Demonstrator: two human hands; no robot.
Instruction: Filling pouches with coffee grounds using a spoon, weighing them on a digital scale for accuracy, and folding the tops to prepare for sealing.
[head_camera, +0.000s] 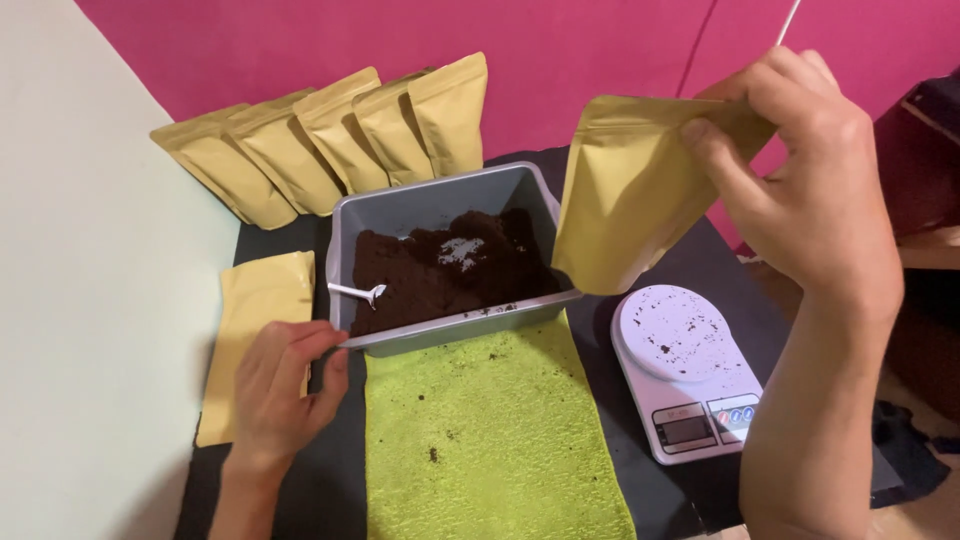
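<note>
Fingers (720, 150) of the right hand (810, 190) are pinched together on the top edge of a gold pouch (630, 200), thumb in front and the others curled behind; the pouch hangs in the air at about two o'clock from the grey tub (440, 205), its lower corner just over the tub's right rim; fingers (310, 340) of the left hand (285, 385) are loosely curled, index and thumb closed on the handle of a small metal spoon (358, 293), whose bowl lies at the left edge of the dark brown powder (450, 270) in the tub; whether the other fingers press the handle I cannot tell.

Largest to smallest, then: a pink wall (560, 50) fills the twelve o'clock side; a pale surface (90, 300) runs down the nine o'clock side; the black table (610, 370) carries everything; a green textured mat (490, 430) lies at six o'clock from the tub, touching its front edge and flecked with dark crumbs; the tub stands at the centre; a row of five upright gold pouches (330, 140) leans at eleven o'clock from it, against the wall; a flat gold pouch (250, 350) lies at eight o'clock, partly under the left hand; a white kitchen scale (685, 365), its round plate speckled with powder, sits at four o'clock, just beside the mat.
</note>
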